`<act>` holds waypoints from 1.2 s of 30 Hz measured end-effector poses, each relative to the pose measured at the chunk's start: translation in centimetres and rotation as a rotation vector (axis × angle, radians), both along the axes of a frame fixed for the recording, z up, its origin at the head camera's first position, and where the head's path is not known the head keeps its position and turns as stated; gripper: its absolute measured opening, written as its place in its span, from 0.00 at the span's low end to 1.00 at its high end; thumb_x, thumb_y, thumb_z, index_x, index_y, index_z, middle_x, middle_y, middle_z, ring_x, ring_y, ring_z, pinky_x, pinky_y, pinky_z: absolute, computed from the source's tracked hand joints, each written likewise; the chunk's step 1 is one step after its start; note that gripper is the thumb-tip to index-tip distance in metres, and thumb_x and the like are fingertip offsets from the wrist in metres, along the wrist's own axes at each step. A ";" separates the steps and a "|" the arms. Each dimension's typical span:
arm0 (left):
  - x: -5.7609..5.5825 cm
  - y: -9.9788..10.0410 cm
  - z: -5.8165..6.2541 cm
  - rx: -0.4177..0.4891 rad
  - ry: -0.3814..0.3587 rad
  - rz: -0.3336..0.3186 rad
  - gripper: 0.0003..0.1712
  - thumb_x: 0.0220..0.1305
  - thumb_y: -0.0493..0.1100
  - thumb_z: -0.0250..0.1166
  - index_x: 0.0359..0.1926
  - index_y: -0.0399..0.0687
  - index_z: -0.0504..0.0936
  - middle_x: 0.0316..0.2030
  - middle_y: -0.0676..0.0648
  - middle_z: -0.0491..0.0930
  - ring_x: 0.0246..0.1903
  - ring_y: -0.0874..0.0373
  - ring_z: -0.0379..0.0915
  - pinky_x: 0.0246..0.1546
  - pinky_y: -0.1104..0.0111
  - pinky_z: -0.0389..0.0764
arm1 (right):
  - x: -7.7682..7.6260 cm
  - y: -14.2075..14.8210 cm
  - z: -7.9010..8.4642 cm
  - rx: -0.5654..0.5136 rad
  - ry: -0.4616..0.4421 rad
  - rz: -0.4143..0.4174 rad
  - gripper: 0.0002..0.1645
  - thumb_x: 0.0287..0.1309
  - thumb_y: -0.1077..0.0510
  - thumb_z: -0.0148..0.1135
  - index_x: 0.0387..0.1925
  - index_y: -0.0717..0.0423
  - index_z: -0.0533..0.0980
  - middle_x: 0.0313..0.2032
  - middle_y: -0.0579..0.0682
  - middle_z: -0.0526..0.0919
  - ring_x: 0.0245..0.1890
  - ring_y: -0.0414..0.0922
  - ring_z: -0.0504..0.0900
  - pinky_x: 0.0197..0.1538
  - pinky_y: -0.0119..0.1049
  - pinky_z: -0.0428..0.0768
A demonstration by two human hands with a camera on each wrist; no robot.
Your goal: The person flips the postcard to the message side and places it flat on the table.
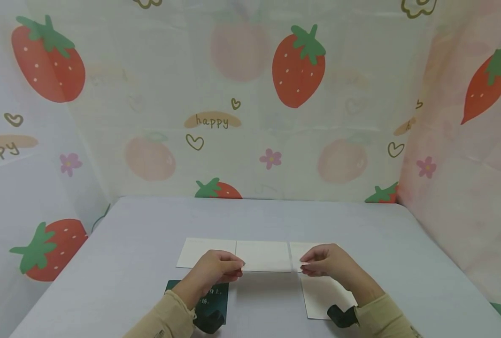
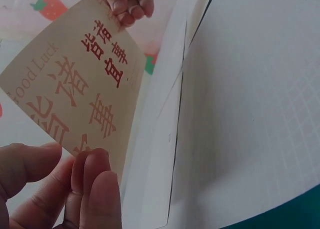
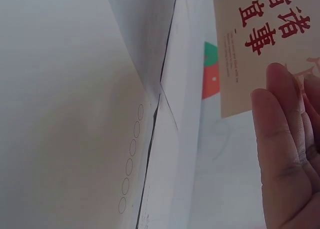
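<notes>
A cream postcard (image 2: pixel 75 96) with red characters and pale "Good Luck" lettering is up off the table between both hands. My left hand (image 1: pixel 218 270) pinches one end between thumb and fingers. At the opposite end, the fingers of my right hand (image 1: pixel 330 263) pinch it, partly covering it in the right wrist view. The printed face shows in both wrist views; from the head view it cannot be read. Below the right hand lies a plain card (image 1: pixel 324 298) with a row of small ovals along one edge. Under the left hand lies a dark green card (image 1: pixel 216 298) with white characters.
On the white table (image 1: pixel 149 244), pale cards such as the left one (image 1: pixel 199 251) form a row beyond the hands. Strawberry-printed sheets (image 1: pixel 254 94) enclose the back and sides. Black straps (image 1: pixel 210 320) hang at the wrists.
</notes>
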State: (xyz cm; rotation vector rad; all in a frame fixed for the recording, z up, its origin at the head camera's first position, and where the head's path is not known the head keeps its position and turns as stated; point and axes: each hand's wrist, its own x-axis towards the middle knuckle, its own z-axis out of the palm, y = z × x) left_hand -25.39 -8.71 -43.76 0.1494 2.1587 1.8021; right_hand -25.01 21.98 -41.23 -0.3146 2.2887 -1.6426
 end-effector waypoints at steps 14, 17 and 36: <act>0.0 0.0 -0.1 0.004 0.006 0.019 0.12 0.53 0.40 0.67 0.38 0.37 0.81 0.29 0.46 0.82 0.29 0.57 0.79 0.35 0.64 0.81 | 0.2 -0.1 -0.4 0.025 0.021 -0.003 0.08 0.55 0.67 0.58 0.36 0.66 0.79 0.32 0.53 0.82 0.32 0.45 0.81 0.40 0.39 0.81; 0.0 0.0 -0.2 0.001 0.001 0.029 0.11 0.53 0.40 0.67 0.37 0.39 0.81 0.30 0.46 0.82 0.29 0.57 0.79 0.35 0.64 0.81 | 0.2 -0.2 -0.5 0.025 0.025 -0.003 0.08 0.55 0.64 0.59 0.36 0.66 0.78 0.30 0.52 0.82 0.30 0.45 0.80 0.39 0.40 0.81; 0.0 -0.1 -0.2 0.023 0.012 0.084 0.07 0.55 0.37 0.65 0.35 0.38 0.79 0.26 0.47 0.80 0.26 0.58 0.78 0.31 0.66 0.81 | 0.2 -0.5 -0.8 0.025 0.026 -0.023 0.11 0.51 0.60 0.64 0.33 0.65 0.77 0.27 0.51 0.82 0.28 0.45 0.80 0.37 0.40 0.81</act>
